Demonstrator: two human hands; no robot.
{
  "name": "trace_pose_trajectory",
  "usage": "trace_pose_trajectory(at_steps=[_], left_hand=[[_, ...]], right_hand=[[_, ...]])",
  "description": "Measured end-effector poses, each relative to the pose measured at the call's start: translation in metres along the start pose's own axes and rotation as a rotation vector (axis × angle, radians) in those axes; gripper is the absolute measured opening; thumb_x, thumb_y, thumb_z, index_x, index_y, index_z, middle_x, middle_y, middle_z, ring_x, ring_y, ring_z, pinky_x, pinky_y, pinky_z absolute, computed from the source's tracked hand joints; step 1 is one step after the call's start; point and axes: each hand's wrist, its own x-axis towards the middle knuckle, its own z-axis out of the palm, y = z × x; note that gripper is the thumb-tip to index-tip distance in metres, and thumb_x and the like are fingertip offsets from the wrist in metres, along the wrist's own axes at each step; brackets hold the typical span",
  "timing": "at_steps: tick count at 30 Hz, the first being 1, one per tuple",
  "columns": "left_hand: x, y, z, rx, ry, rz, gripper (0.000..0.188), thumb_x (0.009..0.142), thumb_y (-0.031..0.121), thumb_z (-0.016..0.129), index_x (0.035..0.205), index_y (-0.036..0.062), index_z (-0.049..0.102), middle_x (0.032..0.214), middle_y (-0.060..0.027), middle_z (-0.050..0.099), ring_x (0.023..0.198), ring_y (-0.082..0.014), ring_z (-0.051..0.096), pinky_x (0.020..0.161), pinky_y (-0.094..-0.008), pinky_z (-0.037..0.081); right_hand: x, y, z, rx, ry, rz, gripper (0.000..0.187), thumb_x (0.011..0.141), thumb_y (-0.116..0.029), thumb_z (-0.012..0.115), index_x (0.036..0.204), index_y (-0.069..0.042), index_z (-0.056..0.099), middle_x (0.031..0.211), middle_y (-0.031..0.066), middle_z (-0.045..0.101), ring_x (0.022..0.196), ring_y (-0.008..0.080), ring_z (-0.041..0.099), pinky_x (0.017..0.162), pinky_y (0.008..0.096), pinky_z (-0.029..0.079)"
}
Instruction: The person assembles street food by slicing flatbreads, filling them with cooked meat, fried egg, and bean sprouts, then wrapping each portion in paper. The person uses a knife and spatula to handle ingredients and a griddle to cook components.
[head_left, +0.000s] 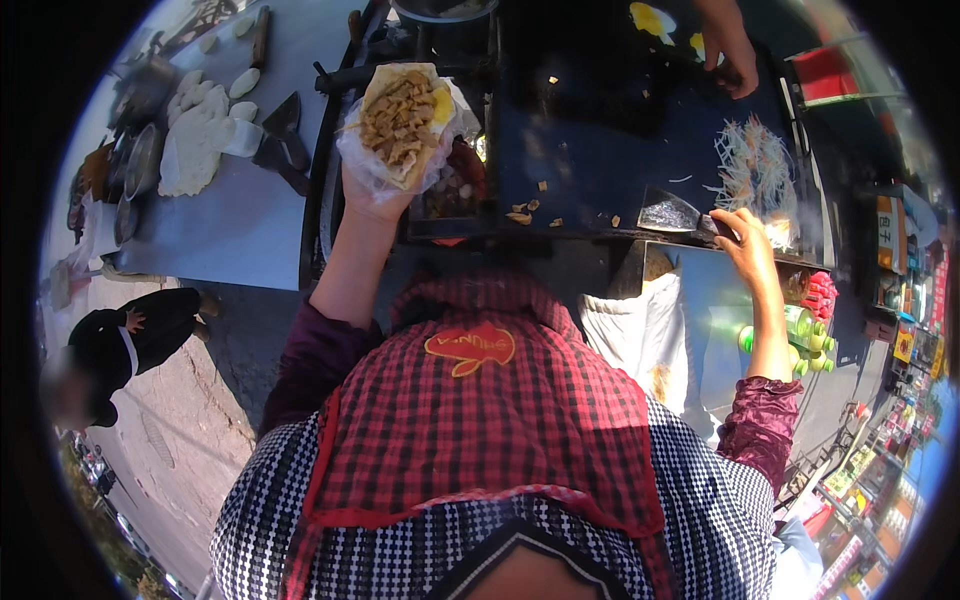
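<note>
In the head view, a filled flatbread (402, 122) in a plastic bag (358, 168) is supported by the left hand (376, 204); its finger closure, hidden, cannot be told. The scraper (668, 212) is pinched at its handle by the right hand's (745, 238) fingers, its blade pointed leftward, its long axis crosswise. Pale shreds (752, 168) are heaped on the griddle (590, 130) just beyond the right, nearer hand.

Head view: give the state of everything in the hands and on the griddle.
Left hand: raised, holding clear plastic bag
Clear plastic bag: open at top
Filled flatbread: open, chopped filling exposed
Right hand: closed on metal scraper
Metal scraper: held, blade at griddle's near edge
Griddle: scattered with food scraps
Pale shreds: loosely heaped
Eggs: shelled, spread flat
</note>
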Motion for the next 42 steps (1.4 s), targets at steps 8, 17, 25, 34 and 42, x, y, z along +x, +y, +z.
trace_pose_trajectory(at_steps=[8,17,25,34,42], left_hand=[[0.002,0.0,-0.002,0.03,0.017,-0.038,0.07,0.1,0.045,0.049,0.148,-0.0043,0.037,0.148,-0.0312,0.038,0.135,-0.0473,0.044,0.109,-0.0569,0.046],[-0.01,0.004,-0.008,0.043,-0.004,-0.048,0.071,0.1,0.047,0.048,0.151,-0.0016,0.035,0.15,-0.0309,0.037,0.133,-0.0493,0.047,0.109,-0.0593,0.045],[-0.006,-0.013,-0.024,0.14,0.224,0.08,0.067,0.103,0.051,0.042,0.151,0.0031,0.04,0.148,-0.03,0.042,0.125,-0.0506,0.052,0.101,-0.0578,0.051],[0.048,-0.097,-0.001,-0.1,0.135,-0.085,0.055,0.105,0.046,0.038,0.142,0.0072,0.051,0.141,-0.0183,0.054,0.128,-0.0401,0.054,0.102,-0.0566,0.049],[0.087,-0.11,0.014,-0.076,0.123,-0.069,0.047,0.105,0.041,0.041,0.128,0.0062,0.062,0.127,-0.0166,0.066,0.115,-0.0354,0.065,0.098,-0.0502,0.055]], right_hand=[[0.059,-0.105,0.071,0.26,-0.049,-0.284,0.042,0.081,-0.009,0.075,0.123,-0.011,0.068,0.106,0.0082,0.061,0.102,0.0298,0.058,0.091,0.0379,0.048],[0.085,-0.121,0.092,0.458,-0.145,-0.351,0.045,0.08,-0.006,0.072,0.124,-0.008,0.068,0.108,0.0109,0.062,0.105,0.03,0.061,0.094,0.0372,0.048],[0.094,-0.089,0.088,0.849,-0.112,-0.255,0.043,0.084,-0.004,0.072,0.127,-0.005,0.066,0.108,0.0062,0.063,0.11,0.0197,0.061,0.1,0.0313,0.046],[0.055,-0.167,0.019,0.474,0.396,-0.113,0.057,0.084,0.002,0.071,0.137,-0.014,0.058,0.113,0.01,0.057,0.099,0.028,0.066,0.083,0.0357,0.055],[0.028,-0.208,0.043,-0.064,0.652,-0.3,0.074,0.072,0.012,0.068,0.138,-0.02,0.063,0.098,0.0074,0.046,0.072,0.0219,0.061,0.062,0.0338,0.056]])
